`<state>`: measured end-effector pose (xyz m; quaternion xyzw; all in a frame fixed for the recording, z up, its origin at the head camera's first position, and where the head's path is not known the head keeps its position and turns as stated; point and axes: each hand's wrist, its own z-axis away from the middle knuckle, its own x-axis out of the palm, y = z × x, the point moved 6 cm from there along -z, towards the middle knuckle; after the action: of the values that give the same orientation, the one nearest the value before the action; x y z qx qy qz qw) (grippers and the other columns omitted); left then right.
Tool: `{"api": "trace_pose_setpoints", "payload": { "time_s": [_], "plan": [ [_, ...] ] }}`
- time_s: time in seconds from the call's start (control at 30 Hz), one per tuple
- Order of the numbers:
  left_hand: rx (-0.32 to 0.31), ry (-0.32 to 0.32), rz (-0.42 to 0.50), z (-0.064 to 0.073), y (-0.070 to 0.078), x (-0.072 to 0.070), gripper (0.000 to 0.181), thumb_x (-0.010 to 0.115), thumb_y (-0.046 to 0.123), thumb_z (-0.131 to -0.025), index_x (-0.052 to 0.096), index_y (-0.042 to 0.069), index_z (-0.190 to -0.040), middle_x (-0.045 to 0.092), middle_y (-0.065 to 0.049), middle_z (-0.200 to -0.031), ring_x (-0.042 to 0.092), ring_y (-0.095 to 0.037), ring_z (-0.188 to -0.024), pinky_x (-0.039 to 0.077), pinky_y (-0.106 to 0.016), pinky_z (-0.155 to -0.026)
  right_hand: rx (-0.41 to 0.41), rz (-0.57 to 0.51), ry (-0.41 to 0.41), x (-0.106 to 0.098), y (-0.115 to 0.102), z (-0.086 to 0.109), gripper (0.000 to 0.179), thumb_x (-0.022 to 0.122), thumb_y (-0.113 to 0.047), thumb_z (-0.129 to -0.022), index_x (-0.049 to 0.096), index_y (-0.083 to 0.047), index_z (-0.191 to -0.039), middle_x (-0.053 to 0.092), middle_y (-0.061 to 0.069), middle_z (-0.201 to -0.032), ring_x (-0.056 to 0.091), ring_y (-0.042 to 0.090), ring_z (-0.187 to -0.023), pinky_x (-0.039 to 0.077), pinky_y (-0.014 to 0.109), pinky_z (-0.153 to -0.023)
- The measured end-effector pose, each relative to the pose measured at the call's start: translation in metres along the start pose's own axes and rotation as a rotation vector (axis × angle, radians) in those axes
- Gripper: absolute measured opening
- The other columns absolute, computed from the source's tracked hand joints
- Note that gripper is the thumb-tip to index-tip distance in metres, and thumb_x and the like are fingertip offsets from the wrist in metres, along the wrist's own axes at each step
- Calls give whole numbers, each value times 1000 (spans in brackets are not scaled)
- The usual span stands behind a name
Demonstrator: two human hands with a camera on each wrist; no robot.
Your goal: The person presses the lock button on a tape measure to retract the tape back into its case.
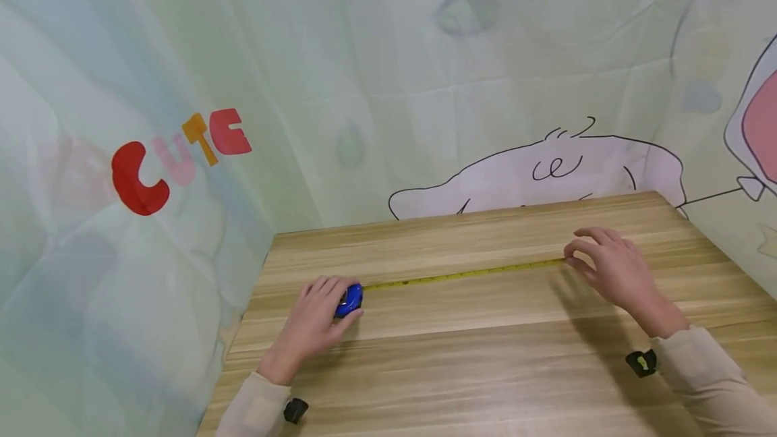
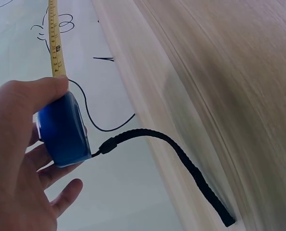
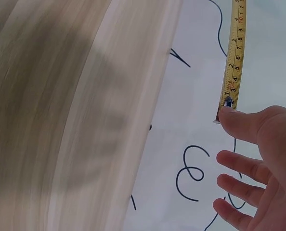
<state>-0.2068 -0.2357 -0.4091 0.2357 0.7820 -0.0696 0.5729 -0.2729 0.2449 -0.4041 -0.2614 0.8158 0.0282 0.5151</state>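
Note:
My left hand grips a blue tape measure, its thumb near the slot where the blade comes out in the left wrist view. A black braided wrist strap hangs from the case. The yellow blade stretches straight to the right, above the wooden table. At its far end my right hand pinches the tip between thumb and forefinger. In the right wrist view the thumb presses beside the rivet and metal hook of the blade, while the other fingers stay loosely spread.
The wood-grain table lies under both hands. Pale printed curtains hang behind it and along its left side, with the coloured letters CUTE and line drawings. Black wrist mounts show by the sleeves.

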Motion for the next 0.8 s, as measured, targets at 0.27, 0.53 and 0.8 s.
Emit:
{"api": "trace_pose_setpoints", "payload": {
  "time_s": [0.27, 0.53, 0.8],
  "plan": [
    [-3, -4, 1, 1, 2, 0, 52, 84, 33, -93, 64, 12, -137, 69, -10, -129, 61, -33, -120, 46, -61, -103, -22, -7, 3, 3, -10, 1, 17, 84, -8, -88, 73, -19, -93, 66, 26, -129, 56, 51, -122, 44, 73, -88],
    [6, 2, 5, 0, 4, -1, 53, 84, 34, -93, 65, 13, -137, 69, -9, -128, 61, -32, -120, 46, -60, -101, -42, -16, 24, 5, -20, -1, 16, 85, -8, -88, 74, -19, -93, 67, 25, -128, 58, 49, -121, 45, 71, -87],
    [29, 45, 5, 1, 6, -4, 53, 86, 34, -91, 67, 14, -136, 69, -8, -126, 61, -31, -116, 47, -59, -98, -64, -24, 48, 6, -27, -5, 16, 85, -8, -87, 74, -19, -92, 67, 24, -128, 59, 50, -119, 45, 71, -85]
  ]
}}
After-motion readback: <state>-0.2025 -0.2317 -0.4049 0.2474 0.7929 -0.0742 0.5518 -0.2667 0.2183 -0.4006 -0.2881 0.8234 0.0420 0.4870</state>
